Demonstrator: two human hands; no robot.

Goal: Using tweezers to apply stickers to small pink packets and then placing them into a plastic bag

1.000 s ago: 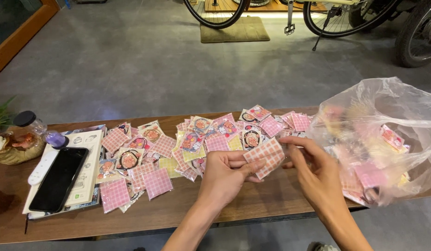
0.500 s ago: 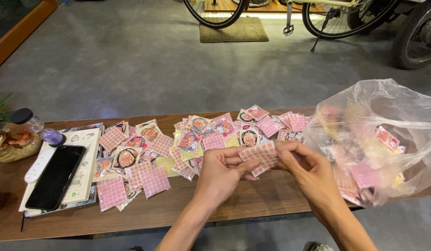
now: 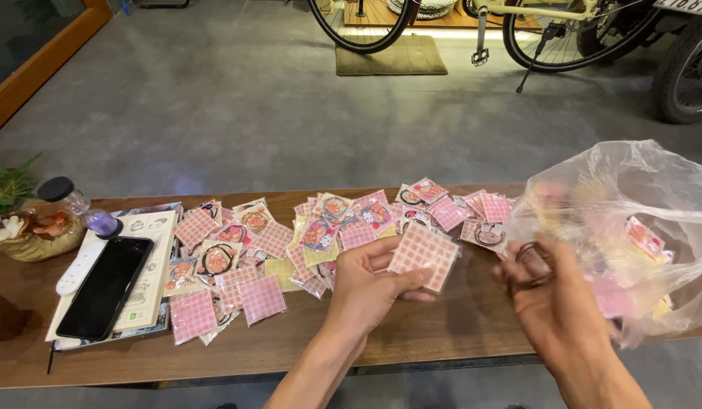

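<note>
My left hand [image 3: 364, 286] holds a small pink checked packet [image 3: 422, 258] by its left edge, just above the wooden table [image 3: 411, 333]. My right hand [image 3: 551, 303] is to the right of it, blurred, with a dark thin ring-shaped thing [image 3: 526, 251] at its fingertips. It is close to the mouth of a clear plastic bag [image 3: 638, 227] that holds more pink packets. Many similar small packets [image 3: 290, 235], pink checked or printed with cartoon pictures, lie spread over the table behind my hands.
A black phone [image 3: 105, 286] and a white remote [image 3: 77, 267] lie on a booklet [image 3: 150, 280] at the left. A small jar [image 3: 71, 201] and a basket with a plant [image 3: 25, 231] stand at the far left. Bicycles [image 3: 517, 30] are parked beyond the table.
Both hands held the pink packet together earlier. Now my right hand has let go and moved right toward the bag, while my left hand keeps the packet.
</note>
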